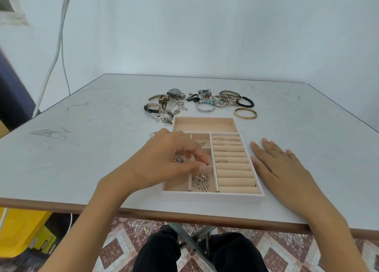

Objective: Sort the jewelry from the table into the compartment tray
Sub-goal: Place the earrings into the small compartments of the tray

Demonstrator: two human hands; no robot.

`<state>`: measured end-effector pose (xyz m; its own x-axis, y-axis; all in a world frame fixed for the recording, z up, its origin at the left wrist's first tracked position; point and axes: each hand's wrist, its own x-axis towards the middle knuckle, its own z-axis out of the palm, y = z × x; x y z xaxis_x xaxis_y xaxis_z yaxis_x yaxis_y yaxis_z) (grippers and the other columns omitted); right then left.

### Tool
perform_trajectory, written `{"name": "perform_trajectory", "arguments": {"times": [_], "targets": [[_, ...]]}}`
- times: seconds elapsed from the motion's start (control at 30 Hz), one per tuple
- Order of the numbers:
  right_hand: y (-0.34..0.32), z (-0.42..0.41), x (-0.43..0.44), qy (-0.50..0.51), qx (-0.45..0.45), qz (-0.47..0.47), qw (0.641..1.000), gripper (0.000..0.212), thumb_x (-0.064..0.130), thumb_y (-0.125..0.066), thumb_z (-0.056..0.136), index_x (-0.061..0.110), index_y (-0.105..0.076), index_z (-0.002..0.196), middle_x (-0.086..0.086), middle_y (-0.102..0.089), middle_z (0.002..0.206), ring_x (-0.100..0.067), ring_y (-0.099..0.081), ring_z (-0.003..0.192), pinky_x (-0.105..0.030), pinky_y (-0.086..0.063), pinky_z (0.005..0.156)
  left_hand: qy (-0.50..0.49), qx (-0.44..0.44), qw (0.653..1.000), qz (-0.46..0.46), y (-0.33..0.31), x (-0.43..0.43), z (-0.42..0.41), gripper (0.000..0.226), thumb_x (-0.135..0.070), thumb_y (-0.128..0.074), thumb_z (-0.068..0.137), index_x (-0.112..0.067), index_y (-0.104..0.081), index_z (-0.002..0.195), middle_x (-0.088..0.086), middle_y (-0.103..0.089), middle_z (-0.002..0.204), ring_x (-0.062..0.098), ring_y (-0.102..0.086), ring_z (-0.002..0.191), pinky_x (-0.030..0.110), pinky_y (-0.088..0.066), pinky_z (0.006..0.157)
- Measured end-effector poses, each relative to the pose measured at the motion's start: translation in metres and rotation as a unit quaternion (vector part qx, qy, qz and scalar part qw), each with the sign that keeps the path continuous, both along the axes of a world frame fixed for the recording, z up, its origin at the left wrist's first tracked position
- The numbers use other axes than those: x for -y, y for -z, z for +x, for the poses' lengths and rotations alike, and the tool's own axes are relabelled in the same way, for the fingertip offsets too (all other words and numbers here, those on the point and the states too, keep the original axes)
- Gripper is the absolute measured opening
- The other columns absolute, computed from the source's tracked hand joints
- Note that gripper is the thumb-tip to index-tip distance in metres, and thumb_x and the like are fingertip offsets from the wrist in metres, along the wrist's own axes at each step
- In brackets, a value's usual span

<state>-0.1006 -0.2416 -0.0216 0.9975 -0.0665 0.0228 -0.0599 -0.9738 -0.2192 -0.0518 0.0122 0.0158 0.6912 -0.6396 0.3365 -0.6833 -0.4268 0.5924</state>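
Firstly, yellow box (18,230): on the floor, below the table's near left corner.
Table (82,148): white top, scuffed, with a brown front edge.
Watches (164,99): heaped with small silver pieces on the table, behind the tray's left corner.
Left hand (164,159): over the tray's left compartments, fingers curled, thumb and forefinger tips close together above a divider.
Charm (179,159): small, with a purple stone, showing under the curled fingers; whether the hand grips it or it lies in the compartment, I cannot tell.
Tray (213,197): pale, near the front edge, between the two hands.
Pendants (201,182): silver cluster in the near middle compartment.
Rings (222,160): tucked between the upper rolls (235,173) on the tray's right side.
Bracelets (225,100): tangled pile behind the tray, right of the watches.
Bangle (245,113): gold, alone, just behind the tray's right corner.
Right hand (287,169): flat on the table just right of the tray, fingers straight, holding nothing.
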Motion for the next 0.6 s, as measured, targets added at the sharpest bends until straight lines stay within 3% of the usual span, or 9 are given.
{"name": "perform_trajectory", "arguments": {"times": [0.13,0.27,0.4,0.5,0.6], "targets": [[0.001,0.000,0.001,-0.001,-0.002,-0.003,1.000,0.057,0.048,-0.011,0.097,0.034,-0.004,0.152,0.007,0.004,0.160,-0.006,0.006,0.146,-0.031,0.004,0.119,-0.029,-0.017,0.998,-0.044,-0.002,-0.005,0.012,0.010,-0.028,-0.071,0.082,-0.026,-0.076,0.090,-0.016,-0.070,0.085,0.006,-0.062,0.087,0.007,-0.040,0.077],[0.001,0.000,0.001,-0.001,-0.002,0.000,1.000,0.057,0.049,-0.011,0.097,0.034,-0.004,0.152,0.007,0.004,0.160,-0.006,0.006,0.146,-0.031,0.004,0.119,-0.086,-0.043,0.991,-0.089,0.002,-0.012,0.044,0.010,-0.024,-0.067,0.086,-0.023,-0.074,0.093,-0.012,-0.072,0.091,0.000,-0.062,0.086,0.008,-0.037,0.073],[0.001,0.000,0.001,-0.001,-0.001,-0.003,1.000,0.057,0.049,-0.010,0.097,0.034,-0.003,0.151,0.008,0.005,0.160,-0.005,0.007,0.146,-0.031,0.004,0.119,-0.189,-0.051,0.971,-0.135,0.009,-0.017,0.085,0.012,-0.012,-0.065,0.087,-0.017,-0.073,0.094,0.000,-0.073,0.093,0.007,-0.061,0.085,0.007,-0.042,0.074],[0.001,0.000,0.001,-0.001,-0.001,-0.004,1.000,0.057,0.049,-0.010,0.097,0.034,-0.004,0.151,0.007,0.004,0.160,-0.006,0.006,0.146,-0.031,0.004,0.119,-0.275,-0.020,0.958,-0.082,0.016,-0.021,0.119,0.020,-0.007,-0.062,0.085,-0.023,-0.072,0.093,-0.006,-0.072,0.091,0.014,-0.062,0.086,0.027,-0.050,0.086],[0.002,0.001,0.001,-0.001,-0.001,-0.008,1.000,0.056,0.049,-0.010,0.097,0.034,-0.003,0.151,0.007,0.004,0.160,-0.006,0.007,0.146,-0.032,0.004,0.119,-0.310,-0.005,0.951,0.001,0.024,-0.021,0.143,0.027,-0.007,-0.058,0.085,-0.031,-0.069,0.091,-0.008,-0.069,0.096,0.012,-0.058,0.085,0.029,-0.047,0.079]]}}
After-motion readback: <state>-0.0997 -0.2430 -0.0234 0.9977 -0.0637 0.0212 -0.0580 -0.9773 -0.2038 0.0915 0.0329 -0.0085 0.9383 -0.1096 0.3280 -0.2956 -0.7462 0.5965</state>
